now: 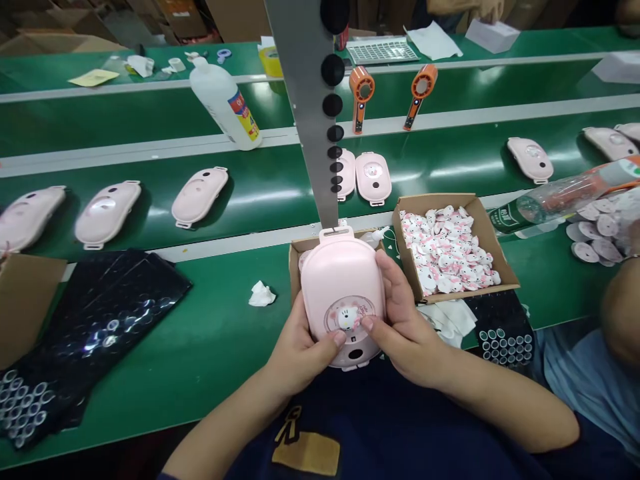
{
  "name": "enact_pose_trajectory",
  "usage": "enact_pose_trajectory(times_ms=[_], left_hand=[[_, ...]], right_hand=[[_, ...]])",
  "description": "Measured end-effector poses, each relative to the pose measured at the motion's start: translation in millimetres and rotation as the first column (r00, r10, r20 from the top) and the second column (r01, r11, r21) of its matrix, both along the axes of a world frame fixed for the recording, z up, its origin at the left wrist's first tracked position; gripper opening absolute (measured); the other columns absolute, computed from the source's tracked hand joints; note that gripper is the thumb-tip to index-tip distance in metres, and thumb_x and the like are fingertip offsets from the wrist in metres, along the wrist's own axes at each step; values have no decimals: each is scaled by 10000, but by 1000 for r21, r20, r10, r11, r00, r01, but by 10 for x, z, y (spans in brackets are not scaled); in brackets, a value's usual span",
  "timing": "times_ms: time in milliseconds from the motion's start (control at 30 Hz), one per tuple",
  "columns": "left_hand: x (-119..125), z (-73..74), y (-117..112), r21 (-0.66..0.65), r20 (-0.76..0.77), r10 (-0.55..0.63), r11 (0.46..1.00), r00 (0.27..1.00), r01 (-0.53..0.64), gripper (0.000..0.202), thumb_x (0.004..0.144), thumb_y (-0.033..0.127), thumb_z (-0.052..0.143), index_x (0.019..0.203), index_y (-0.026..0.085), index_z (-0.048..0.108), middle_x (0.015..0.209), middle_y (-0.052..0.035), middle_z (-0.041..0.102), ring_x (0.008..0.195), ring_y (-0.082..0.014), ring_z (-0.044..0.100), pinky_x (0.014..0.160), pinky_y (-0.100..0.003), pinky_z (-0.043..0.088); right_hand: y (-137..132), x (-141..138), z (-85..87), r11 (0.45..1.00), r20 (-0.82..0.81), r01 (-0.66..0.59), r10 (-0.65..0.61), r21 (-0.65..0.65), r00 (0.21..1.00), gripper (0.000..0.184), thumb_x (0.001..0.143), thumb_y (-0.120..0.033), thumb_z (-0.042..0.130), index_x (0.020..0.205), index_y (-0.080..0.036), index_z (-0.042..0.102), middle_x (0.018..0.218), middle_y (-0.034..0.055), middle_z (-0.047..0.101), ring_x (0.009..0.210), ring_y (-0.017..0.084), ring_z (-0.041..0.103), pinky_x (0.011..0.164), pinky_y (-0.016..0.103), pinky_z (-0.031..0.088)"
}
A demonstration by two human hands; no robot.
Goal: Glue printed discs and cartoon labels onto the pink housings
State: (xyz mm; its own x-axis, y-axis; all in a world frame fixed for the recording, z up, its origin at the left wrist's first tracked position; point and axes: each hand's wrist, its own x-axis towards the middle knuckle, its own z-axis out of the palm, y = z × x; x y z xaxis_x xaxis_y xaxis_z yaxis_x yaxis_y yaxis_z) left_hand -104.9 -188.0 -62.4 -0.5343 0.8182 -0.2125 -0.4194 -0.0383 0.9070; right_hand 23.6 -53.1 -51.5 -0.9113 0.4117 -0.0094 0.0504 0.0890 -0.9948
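Between my two hands is a pink plastic case (340,267) with a loop at its top end, held close to my body. My left hand (305,343) grips its left side, the thumb lying low on the front. My right hand (405,323) holds the right edge, and its thumb presses beside a white cat-face piece (347,317) in the oval recess. A dark oval spot shows near the bottom end. Behind the case, a cardboard box (295,267) is mostly hidden. To the right, an open cardboard box (507,280) holds many small white-and-pink cat-face pieces.
Several pink cases (200,195) lie on the green conveyor (270,183) beyond. A grey post (305,100) rises ahead. Black plastic sheets (125,320) and a crumpled tissue (261,294) lie left. A white bottle (225,103), two orange handheld fans (361,100) and a co-worker's arm (623,320) are around.
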Motion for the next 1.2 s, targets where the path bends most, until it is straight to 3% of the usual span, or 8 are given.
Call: enact_pose_trajectory(times_ms=[200,567,767,867,933,1000,1067,1200], left_hand=[[1,14,2,-24,-12,31,999,999,-31,777,721,332,852,1397,215,488,1161,-126,712,1009,-290,691,860,-380,586],[-18,35,27,-41,-23,45,998,999,-46,801,702,320,865,1397,227,478,1162,-119,713,1020,-293,692,857,-380,595],[85,219,23,-193,-37,185,963,982,-189,758,577,292,930,1252,214,595,980,-64,749,846,-255,716,744,-334,608],[-287,370,-45,-216,-205,389,877,898,-429,519,567,261,925,1020,201,679,882,-9,743,772,-209,687,704,-284,598],[-810,407,-2,5,-350,559,803,751,-596,425,552,245,919,900,216,676,881,50,722,892,-188,656,785,-236,577],[-1408,344,180,-33,-422,464,851,779,-525,411,657,351,861,996,229,662,1058,65,712,1159,-224,588,1002,-323,516],[-1890,186,479,-134,-455,411,846,790,-517,379,715,309,827,1027,186,650,981,33,717,1127,-250,613,997,-422,523],[-2254,-208,1056,-335,-534,218,833,817,-441,289,934,326,658,1154,142,629,1130,-98,674,983,-243,674,859,-464,579]], right_hand=[[-2,9,31,998,-7,-22,22,65,1000,842,957,-201,508,1569,-430,-23,1686,-23,37,1552,245,108,1262,540,132],[-30,12,43,999,-10,-12,12,46,1000,919,907,-159,542,1562,-426,-46,1678,10,99,1539,252,175,1238,549,220],[-49,18,107,976,-69,-67,83,207,994,971,910,-137,533,1555,-408,-141,1680,39,41,1551,247,120,1245,513,217],[13,114,200,946,-153,-152,201,285,968,1046,871,-166,610,1551,-409,-148,1669,72,67,1541,287,157,1225,545,254],[81,201,238,944,-199,-143,207,296,958,992,855,-183,635,1563,-410,-20,1644,80,157,1521,305,214,1208,556,284],[145,269,237,961,-219,-104,162,256,962,878,863,-171,612,1549,-413,121,1578,84,302,1431,282,396,1175,518,364],[181,301,209,975,-215,-72,118,210,969,805,870,-166,590,1527,-417,201,1512,85,394,1276,240,561,1130,471,439],[161,377,121,959,-158,-39,86,281,984,712,871,-219,592,1495,-408,306,1423,94,513,1339,284,519,1124,511,447]])
